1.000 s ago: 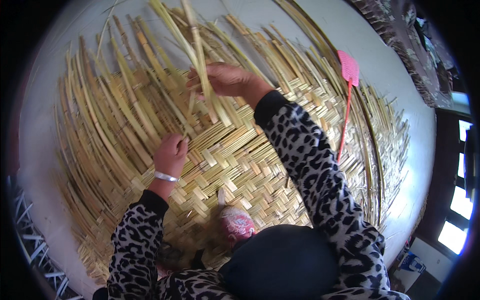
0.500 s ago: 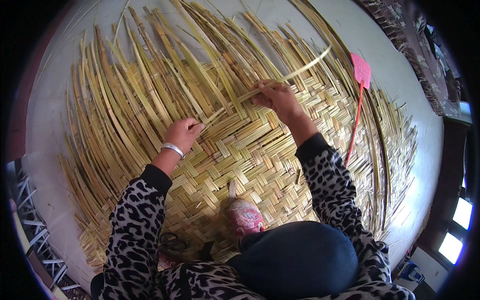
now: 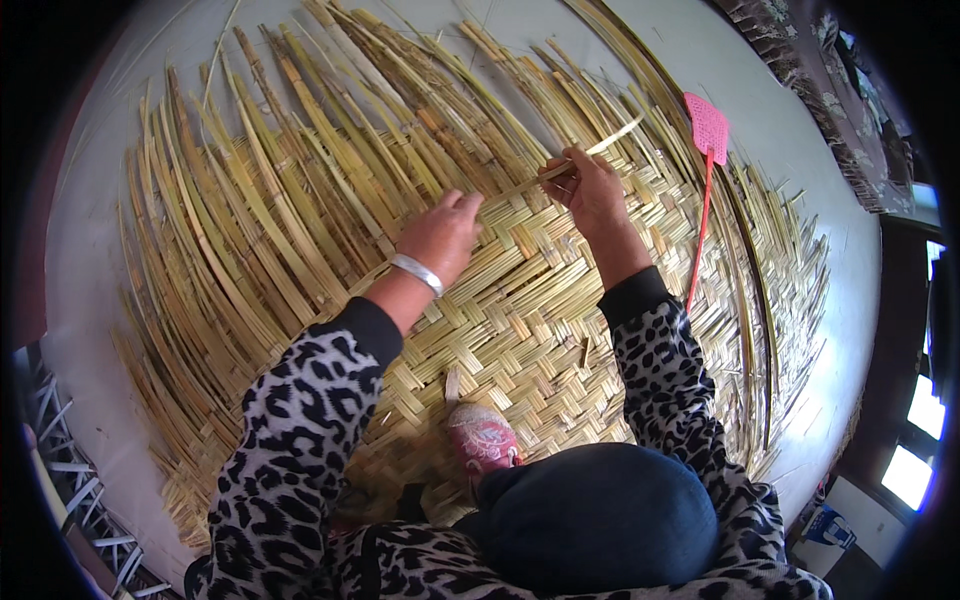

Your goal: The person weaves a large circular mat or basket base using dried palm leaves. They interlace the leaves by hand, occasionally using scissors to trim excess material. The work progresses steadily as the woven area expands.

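A pale split-cane strip [image 3: 617,133] runs from my left hand to my right, its tail curving up past the right fingers. My right hand [image 3: 592,195] pinches it near the mat's far working edge. My left hand [image 3: 440,240], with a silver bracelet [image 3: 417,273] on the wrist, closes on the strip's other end; its fingertips are slightly blurred. Both hands hover over a woven cane mat [image 3: 520,345] with a zigzag pattern. Beyond and left of the hands, long unwoven cane strips [image 3: 265,215] fan out from the mat.
A pink fly swatter [image 3: 708,130] lies on the mat's right side, beside long dark cane strips [image 3: 745,240]. My pink shoe [image 3: 480,438] rests on the weave, near my dark-clad knee [image 3: 600,515]. Pale floor [image 3: 85,400] surrounds the mat. Fringed patterned cloth [image 3: 800,80] hangs at the upper right.
My left hand has moved right and away from me, closer to my right hand. My right hand has shifted slightly right. Black scissors, seen earlier near my feet, are now hidden by my left sleeve.
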The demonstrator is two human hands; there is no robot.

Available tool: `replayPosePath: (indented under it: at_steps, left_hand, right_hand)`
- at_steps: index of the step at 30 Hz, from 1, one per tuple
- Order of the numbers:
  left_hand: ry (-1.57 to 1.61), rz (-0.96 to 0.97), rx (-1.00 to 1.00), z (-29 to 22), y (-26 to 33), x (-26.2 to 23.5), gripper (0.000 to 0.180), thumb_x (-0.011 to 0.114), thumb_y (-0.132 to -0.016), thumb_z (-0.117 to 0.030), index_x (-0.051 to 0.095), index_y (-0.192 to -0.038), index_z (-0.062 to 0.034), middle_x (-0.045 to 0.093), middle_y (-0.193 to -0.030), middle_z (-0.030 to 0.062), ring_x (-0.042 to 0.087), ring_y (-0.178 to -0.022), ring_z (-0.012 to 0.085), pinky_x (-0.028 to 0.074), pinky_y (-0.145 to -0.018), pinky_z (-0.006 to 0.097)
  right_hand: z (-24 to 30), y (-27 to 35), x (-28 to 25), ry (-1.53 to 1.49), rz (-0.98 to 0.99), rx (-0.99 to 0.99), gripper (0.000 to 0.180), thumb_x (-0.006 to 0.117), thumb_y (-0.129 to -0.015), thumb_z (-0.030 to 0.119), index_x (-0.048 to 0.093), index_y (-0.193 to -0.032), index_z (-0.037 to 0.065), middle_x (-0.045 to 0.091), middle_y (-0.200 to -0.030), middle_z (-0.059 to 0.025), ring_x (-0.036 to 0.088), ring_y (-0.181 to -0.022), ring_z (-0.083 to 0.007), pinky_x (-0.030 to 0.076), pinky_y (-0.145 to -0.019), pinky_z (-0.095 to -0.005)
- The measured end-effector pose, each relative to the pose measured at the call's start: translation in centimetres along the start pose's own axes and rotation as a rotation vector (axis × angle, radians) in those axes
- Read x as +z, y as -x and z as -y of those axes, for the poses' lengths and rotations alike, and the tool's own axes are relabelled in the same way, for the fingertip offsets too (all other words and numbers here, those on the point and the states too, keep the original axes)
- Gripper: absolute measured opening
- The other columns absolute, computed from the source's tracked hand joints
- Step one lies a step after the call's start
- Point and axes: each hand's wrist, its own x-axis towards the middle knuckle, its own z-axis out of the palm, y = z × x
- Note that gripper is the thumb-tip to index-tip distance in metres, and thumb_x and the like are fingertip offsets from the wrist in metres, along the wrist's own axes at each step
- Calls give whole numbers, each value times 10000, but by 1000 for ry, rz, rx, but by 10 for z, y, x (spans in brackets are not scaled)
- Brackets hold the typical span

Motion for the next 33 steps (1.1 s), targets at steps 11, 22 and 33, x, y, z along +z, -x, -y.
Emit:
replayPosePath:
  at_steps: [11,22,33]
  left_hand:
    - [221,-235,-247,-6,-30,35,212,680,-842,-221,633,-762,-30,606,-746,197,620,-718,379,503,-665,441]
    - [1066,-357,-678,-22,-15,33,180,590,-903,-115,504,-816,17,604,-683,85,593,-549,142,570,-532,310]
    - [937,-272,-647,-16,-18,30,199,592,-918,-130,497,-792,-10,613,-647,86,595,-495,131,514,-491,301]
  right_hand:
    - [22,-40,72,1272,412,-672,414,527,-970,421,582,-1102,32,660,-846,-229,637,-837,-407,505,-775,-473]
    - [2,-82,112,1586,476,-524,410,658,-831,293,610,-1172,70,670,-1042,-199,635,-1006,-359,506,-870,-453]
    - [4,-91,125,1258,473,-215,432,751,-765,288,649,-1089,22,683,-1082,-127,637,-1040,-275,481,-890,-411]
